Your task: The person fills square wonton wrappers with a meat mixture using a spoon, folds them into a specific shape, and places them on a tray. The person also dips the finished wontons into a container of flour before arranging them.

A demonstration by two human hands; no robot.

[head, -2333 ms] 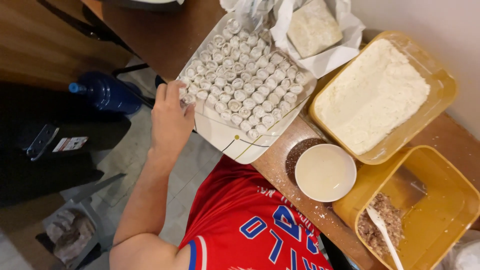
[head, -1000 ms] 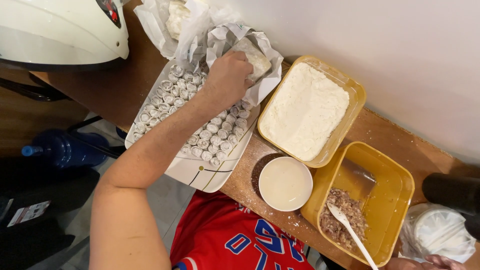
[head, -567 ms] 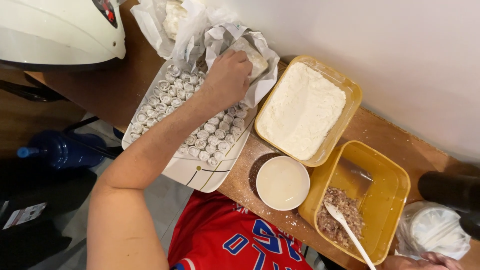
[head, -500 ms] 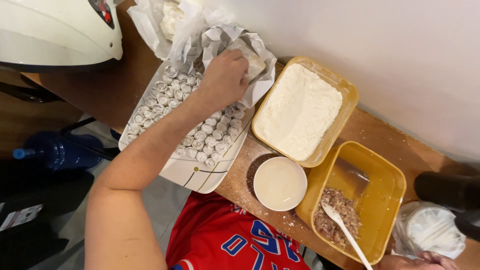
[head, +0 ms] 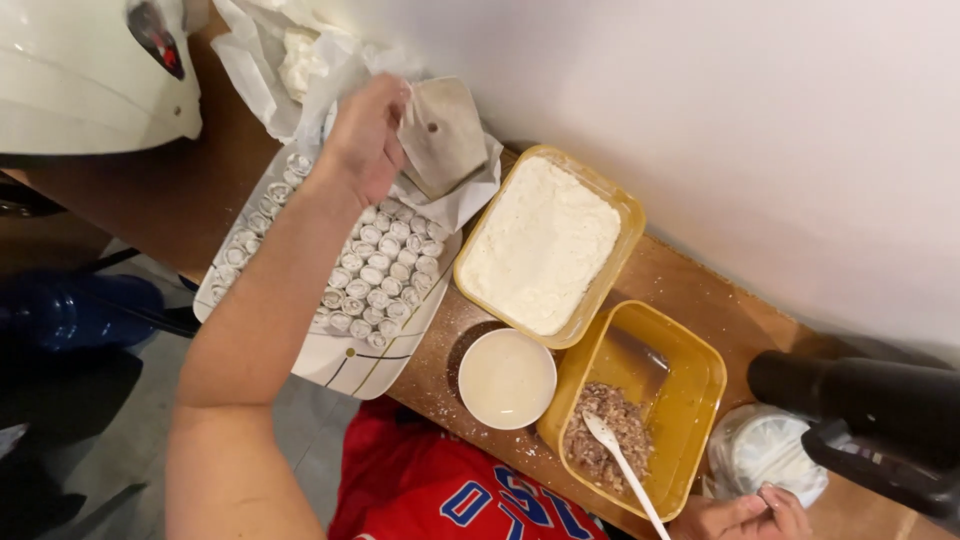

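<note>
Left hand (head: 362,140) at 11 o'clock of the view, fingers (head: 385,105) pinched closed on one thin square wrapper sheet (head: 443,133), lifted clear above the crumpled white paper packet (head: 300,70) it sits over. Sheet hangs slightly bent.

Handling judgement: wrapper looks very light, soft and limp, probably tears easily and sticks to its neighbours. Best taken by one edge or corner with fingertips, as held now.

Right hand (head: 745,515) at 5 o'clock, at the frame edge, only partly visible; fingers look curled beside a white plastic bag (head: 765,450), but whether it grips anything I cannot tell.

Surroundings on the wooden tabletop (head: 690,290):
- white tray (head: 345,365) packed with rows of small folded dumplings (head: 375,270), directly under the left forearm, overhanging the tabletop edge;
- yellow tub of flour (head: 545,245) at 3 o'clock of the left hand;
- small white bowl (head: 507,378) of pale liquid;
- second yellow tub (head: 690,400) with minced filling (head: 605,435) and a white spoon (head: 620,465).

Obstructions: the packet's raised paper crowds the hand; filled tray lies close below.
</note>
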